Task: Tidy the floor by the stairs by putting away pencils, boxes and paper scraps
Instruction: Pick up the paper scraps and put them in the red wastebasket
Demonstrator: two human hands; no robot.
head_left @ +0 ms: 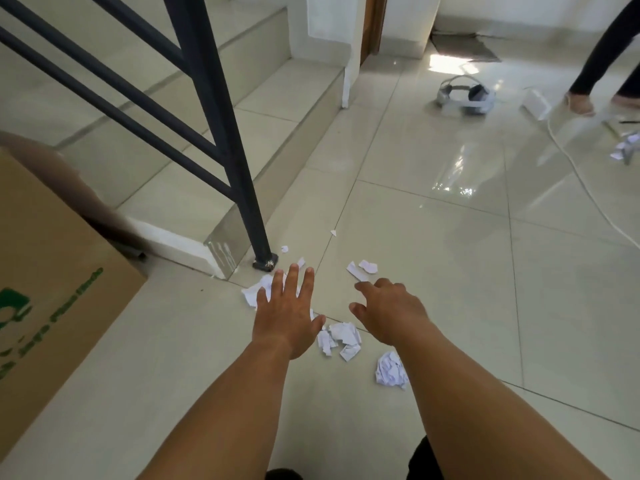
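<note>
White paper scraps lie scattered on the tiled floor by the foot of the stair railing. My left hand (289,313) is stretched out flat with spread fingers over a torn scrap (254,291). My right hand (389,311) hovers with loosely bent fingers just short of two small scraps (362,269). A cluster of torn pieces (341,337) lies between my wrists, and a crumpled paper ball (389,370) sits by my right forearm. Neither hand holds anything. A brown cardboard box (52,282) with green print stands at the left.
The dark railing post (258,230) meets the floor just beyond my left hand, with the steps (194,109) behind it. Farther right lie a headset (464,95), a white cable (581,188), more scraps (625,147) and a person's legs (602,53).
</note>
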